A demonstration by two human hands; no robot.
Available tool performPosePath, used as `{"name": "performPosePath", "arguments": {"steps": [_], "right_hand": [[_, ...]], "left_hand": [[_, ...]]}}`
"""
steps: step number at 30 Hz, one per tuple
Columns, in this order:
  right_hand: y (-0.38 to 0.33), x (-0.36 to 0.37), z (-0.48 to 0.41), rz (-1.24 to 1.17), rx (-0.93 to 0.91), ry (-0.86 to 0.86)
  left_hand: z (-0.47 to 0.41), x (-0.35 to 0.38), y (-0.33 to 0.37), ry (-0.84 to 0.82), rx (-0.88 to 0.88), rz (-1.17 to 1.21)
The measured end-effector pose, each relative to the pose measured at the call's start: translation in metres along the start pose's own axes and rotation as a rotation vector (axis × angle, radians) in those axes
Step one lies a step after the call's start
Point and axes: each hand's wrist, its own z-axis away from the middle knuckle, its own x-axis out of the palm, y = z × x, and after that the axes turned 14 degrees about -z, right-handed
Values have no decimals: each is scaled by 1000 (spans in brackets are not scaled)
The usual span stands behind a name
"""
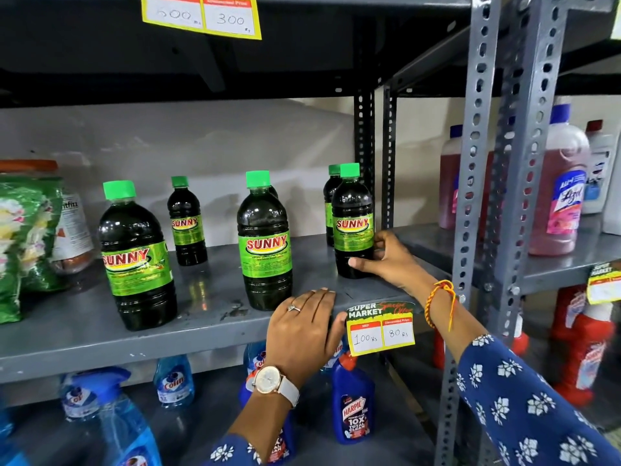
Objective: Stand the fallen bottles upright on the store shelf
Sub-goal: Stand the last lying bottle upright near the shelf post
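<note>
Several dark SUNNY bottles with green caps stand upright on the grey shelf. A large one is at the left, a small one behind it, another large one in the middle. At the right a small bottle stands with a further one half hidden behind it. My right hand wraps thumb and fingers around the base of that right bottle. My left hand, fingers together, lies flat on the shelf's front edge and holds nothing. No bottle lies on its side.
Green packets fill the shelf's left end. A yellow price tag hangs from the front lip beside my left hand. Perforated grey uprights stand at the right, with pink Lizol bottles beyond. Blue spray and Harpic bottles stand on the lower shelf.
</note>
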Motion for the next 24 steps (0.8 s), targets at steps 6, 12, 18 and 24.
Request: {"name": "performPosePath", "arguments": {"steps": [6,12,18,24], "right_hand": [[-2,-2,1,-104,9,-36],[-4,1,4,2,-21,18],[-11,-5,20,21,-21,4],[-15,-20,38,93,11,-44]], "left_hand": [[0,0,0,-12,-3,4],[-1,-1,-2,-40,23,9],[-1,-5,-3,-64,40,35],[-2,-10,1,-131,-7,51]]}}
